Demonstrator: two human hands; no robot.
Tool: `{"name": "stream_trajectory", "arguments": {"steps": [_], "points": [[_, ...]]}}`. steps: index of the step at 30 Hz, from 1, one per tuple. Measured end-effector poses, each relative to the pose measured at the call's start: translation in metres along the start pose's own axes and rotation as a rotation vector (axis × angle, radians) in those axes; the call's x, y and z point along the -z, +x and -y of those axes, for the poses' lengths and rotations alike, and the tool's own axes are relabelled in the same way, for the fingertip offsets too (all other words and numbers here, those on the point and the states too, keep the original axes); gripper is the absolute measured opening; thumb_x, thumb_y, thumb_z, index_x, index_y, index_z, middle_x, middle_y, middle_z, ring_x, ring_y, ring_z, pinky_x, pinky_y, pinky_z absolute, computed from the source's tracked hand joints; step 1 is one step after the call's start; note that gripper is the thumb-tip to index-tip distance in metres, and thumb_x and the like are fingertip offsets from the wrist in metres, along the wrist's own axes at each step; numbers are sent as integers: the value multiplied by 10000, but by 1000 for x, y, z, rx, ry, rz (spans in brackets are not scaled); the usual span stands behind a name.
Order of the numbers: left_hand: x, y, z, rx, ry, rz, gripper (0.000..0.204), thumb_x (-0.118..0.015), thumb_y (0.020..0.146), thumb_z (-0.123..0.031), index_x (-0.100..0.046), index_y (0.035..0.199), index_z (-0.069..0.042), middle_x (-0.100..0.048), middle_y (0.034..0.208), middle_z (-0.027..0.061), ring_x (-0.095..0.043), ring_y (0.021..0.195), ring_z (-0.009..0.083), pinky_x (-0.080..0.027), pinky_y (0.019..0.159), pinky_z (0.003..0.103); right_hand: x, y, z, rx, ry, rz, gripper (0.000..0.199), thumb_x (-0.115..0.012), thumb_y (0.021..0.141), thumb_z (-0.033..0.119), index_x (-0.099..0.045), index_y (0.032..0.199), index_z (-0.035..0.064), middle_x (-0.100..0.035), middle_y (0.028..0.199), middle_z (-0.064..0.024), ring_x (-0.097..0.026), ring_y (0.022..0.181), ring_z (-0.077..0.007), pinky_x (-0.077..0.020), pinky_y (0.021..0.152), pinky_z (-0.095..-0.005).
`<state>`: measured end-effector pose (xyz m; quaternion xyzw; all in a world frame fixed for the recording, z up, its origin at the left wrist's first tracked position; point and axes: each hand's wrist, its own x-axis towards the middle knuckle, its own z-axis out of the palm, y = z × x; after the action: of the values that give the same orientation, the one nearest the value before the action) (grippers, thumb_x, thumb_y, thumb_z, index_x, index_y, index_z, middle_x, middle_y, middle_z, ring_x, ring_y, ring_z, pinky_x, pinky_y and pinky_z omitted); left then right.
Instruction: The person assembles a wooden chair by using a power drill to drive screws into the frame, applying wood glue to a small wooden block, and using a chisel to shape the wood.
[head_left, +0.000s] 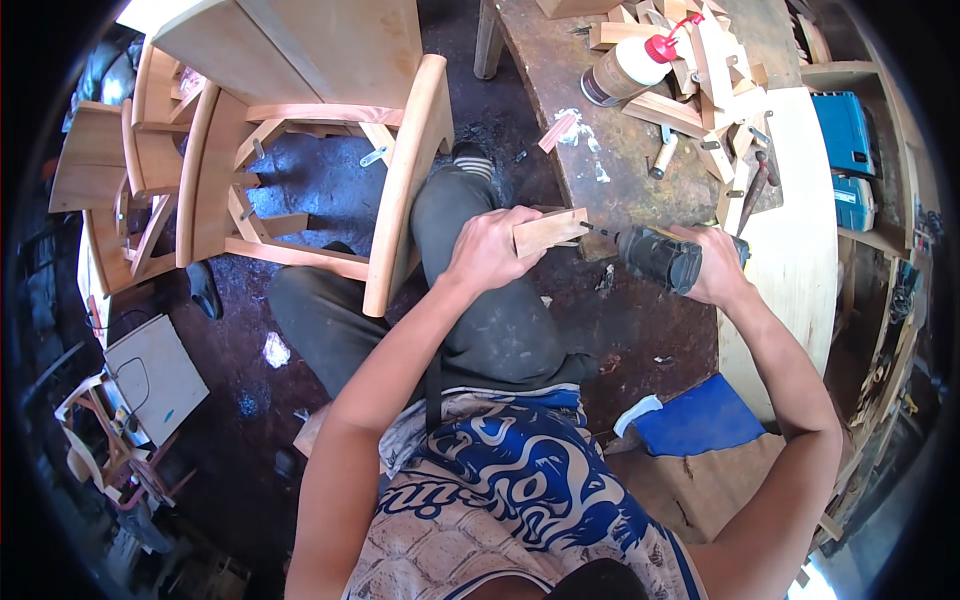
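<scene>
My left hand point(490, 248) grips a small wooden block point(550, 230) and holds it against the edge of a dark, worn workbench point(640, 310). My right hand point(712, 262) is wrapped around a black power drill point(658, 257). The drill's thin bit point(600, 232) points left and meets the right end of the block. I sit with my dark-trousered legs below the hands.
A wooden chair point(330, 150) lies tipped on the floor to the left, with more chairs behind it. On the bench stand a glue bottle with a red cap point(628, 68), a pile of small wood pieces point(715, 80) and a pale plank point(795, 240). A blue case point(842, 135) sits at right.
</scene>
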<state>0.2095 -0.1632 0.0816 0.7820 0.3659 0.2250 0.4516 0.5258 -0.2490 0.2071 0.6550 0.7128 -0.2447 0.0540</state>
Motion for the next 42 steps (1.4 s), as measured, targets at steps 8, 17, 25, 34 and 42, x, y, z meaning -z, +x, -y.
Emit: {"name": "stream_trajectory", "arguments": {"steps": [8,17,25,34,42], "points": [[0,1,0,37,23,26,442,-848,707,-175,-699,1113,-84,-741,956,163,-722,875,356,-575,795,423,7,6,2,46,0,19,318,-787,646,248,-633,850,58,-672,758,-202,-651,765,-438,-514,660,-489],[4,-4,0,29,9,10,421,-825,716,-191,-691,1099,-81,-731,906,183,-710,846,380,-567,775,461,6,7,1,9,-50,127,524,-804,620,303,-729,1074,52,-718,855,-221,-695,825,-403,-554,752,-483],[1,-2,0,19,9,1,421,-826,714,-187,-692,1099,-84,-730,909,187,-711,843,385,-569,774,458,-13,-2,-12,37,11,-63,329,-756,682,230,-715,962,61,-697,809,-197,-660,768,-432,-541,679,-471],[1,-2,0,52,27,30,451,-858,706,-184,-704,1120,-93,-743,960,165,-727,884,355,-577,808,421,-3,0,2,-10,68,0,315,-757,696,255,-708,941,64,-706,829,-200,-660,771,-433,-543,690,-471],[-1,-5,-2,48,29,30,444,-853,706,-183,-697,1108,-75,-741,963,172,-727,889,357,-577,807,425,-5,-4,2,-49,7,56,272,-750,697,252,-714,871,46,-705,792,-219,-678,755,-428,-560,698,-472]]}}
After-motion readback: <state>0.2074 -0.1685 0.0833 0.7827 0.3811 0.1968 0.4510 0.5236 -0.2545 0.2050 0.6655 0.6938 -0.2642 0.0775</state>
